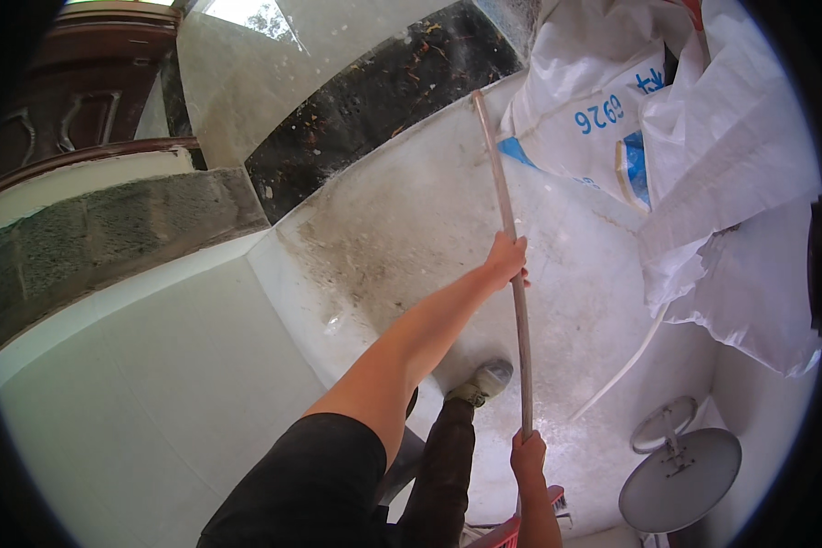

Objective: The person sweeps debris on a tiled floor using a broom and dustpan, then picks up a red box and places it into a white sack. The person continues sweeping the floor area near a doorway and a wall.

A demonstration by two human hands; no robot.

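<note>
A long wooden pole (499,168) runs from near the dark stone strip down towards my body. My left hand (507,262) is wrapped around its middle. Lower down, my right hand (529,453) grips the same pole. Its far end is bare, resting or hovering near the floor's edge; contact is unclear. Below my right hand, a red brush or broom head (503,536) is partly hidden by my forearm. Whether the pole joins it is hard to tell. Brown dirt (356,257) spreads over the pale floor (575,274) left of the pole.
White woven sacks (712,178) with blue print slump at the right. A pale strip (620,373) trails from them. A round grey disc on a post (681,479) lies lower right. The black stone strip (383,103) borders the floor; a dark red door (89,89) is upper left.
</note>
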